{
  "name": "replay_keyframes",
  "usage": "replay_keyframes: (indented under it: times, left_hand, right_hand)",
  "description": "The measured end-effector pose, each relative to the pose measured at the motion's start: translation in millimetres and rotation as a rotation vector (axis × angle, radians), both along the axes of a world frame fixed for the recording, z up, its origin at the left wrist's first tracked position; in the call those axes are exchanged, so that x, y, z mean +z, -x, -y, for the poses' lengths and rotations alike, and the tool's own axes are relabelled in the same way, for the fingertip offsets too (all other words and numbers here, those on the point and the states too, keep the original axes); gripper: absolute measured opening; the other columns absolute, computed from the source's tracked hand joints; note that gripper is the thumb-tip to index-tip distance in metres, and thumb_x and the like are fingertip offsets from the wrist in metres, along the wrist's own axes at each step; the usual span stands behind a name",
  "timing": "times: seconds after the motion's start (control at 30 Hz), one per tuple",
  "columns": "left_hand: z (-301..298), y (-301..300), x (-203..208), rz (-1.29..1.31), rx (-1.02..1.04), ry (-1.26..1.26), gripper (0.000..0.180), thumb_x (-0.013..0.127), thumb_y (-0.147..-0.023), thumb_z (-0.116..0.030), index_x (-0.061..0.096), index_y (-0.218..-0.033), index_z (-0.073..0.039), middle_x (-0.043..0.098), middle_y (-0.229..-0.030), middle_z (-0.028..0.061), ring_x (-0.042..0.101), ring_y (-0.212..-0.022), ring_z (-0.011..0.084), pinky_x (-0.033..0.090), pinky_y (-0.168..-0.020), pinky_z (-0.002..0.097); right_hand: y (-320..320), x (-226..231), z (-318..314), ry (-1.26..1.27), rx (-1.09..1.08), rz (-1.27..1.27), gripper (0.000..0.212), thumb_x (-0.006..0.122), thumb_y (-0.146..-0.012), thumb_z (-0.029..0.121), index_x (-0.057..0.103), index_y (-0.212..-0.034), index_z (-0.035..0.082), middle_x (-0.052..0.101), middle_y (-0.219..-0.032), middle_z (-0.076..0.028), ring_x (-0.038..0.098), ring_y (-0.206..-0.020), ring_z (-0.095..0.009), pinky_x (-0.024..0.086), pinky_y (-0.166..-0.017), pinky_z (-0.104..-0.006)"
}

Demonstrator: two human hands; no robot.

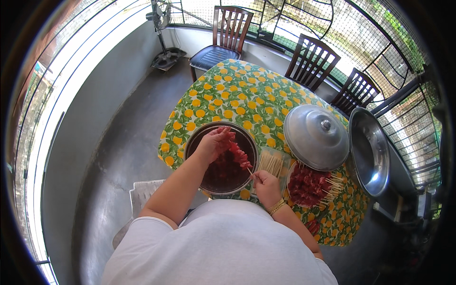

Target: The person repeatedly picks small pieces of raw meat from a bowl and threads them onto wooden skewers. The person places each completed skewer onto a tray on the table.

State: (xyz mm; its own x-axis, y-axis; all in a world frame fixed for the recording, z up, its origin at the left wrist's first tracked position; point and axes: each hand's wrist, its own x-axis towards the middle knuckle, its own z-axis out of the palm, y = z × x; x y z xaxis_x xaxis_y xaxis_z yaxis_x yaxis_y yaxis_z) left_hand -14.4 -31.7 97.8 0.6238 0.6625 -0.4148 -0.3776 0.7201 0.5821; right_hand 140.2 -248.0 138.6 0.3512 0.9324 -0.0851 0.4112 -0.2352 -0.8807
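While my L hand [211, 146] pinches the upper end of the red meat [240, 157], fingers bunched, my R hand [267, 186] nips the bare lower end of the stick [250, 172] btwn thumb and fingers. The loaded stick hangs over the pot [250, 141], close to the desk's [204, 100] near edge, toward its L corner.

What could go wrong: the point, which I can't see bc meat and fingers cover it, could prick my L fingers if the R hand shoves too hard. Meat looks wet, so a chunk could prob. slip my grip and drop back in the pot. Thin stick might also bend or split if pushed off-line. And my R wrist sits right by the tray [288, 166] of bare sticks, w/ the piled skewers [308, 186] just past it toward the desk's R edge; a careless elbow could knock either.

Direction: long axis runs diagonally, meat end toward the desk's far L side, bare end toward me and the near R corner, approx. straight.
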Motion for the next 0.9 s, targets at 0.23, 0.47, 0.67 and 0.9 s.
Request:
replay_keyframes:
  times: [0.23,0.47,0.67,0.9]
  left_hand:
    - [-2,-5,-2,0.002,0.054,0.018,0.011,0.064,-0.095,-0.014,0.063,-0.105,-0.010,0.072,-0.102,0.0071,0.069,-0.094,0.0186,0.054,-0.078,0.0354]
    - [-1,-13,0,0.001,0.166,-0.012,0.009,0.066,-0.094,-0.014,0.063,-0.101,-0.009,0.072,-0.100,0.0062,0.069,-0.090,0.0176,0.055,-0.075,0.0336]
    - [4,-16,10,-0.070,0.180,-0.057,0.010,0.068,-0.093,-0.015,0.064,-0.099,-0.008,0.072,-0.095,0.0059,0.069,-0.087,0.0176,0.056,-0.074,0.0319]
    - [11,-20,25,-0.163,0.192,-0.137,0.011,0.068,-0.093,-0.014,0.063,-0.098,-0.005,0.071,-0.093,0.0074,0.069,-0.084,0.0167,0.056,-0.073,0.0300]
  right_hand:
    - [1,5,0,-0.077,-0.006,0.010,0.010,0.060,-0.092,0.007,0.067,-0.091,0.000,0.066,-0.076,-0.015,0.066,-0.068,-0.026,0.051,-0.063,-0.0343]
    - [0,8,0,-0.021,-0.020,0.008,0.007,0.062,-0.091,0.005,0.067,-0.090,0.000,0.067,-0.079,-0.016,0.067,-0.070,-0.028,0.051,-0.065,-0.0349]
    - [0,8,-2,-0.094,-0.014,0.058,0.007,0.062,-0.090,0.004,0.066,-0.088,0.000,0.067,-0.079,-0.016,0.066,-0.071,-0.030,0.051,-0.064,-0.0363]
    - [-2,4,-3,-0.103,-0.017,0.122,0.007,0.062,-0.088,0.005,0.067,-0.089,0.000,0.067,-0.083,-0.019,0.066,-0.078,-0.035,0.052,-0.069,-0.0395]
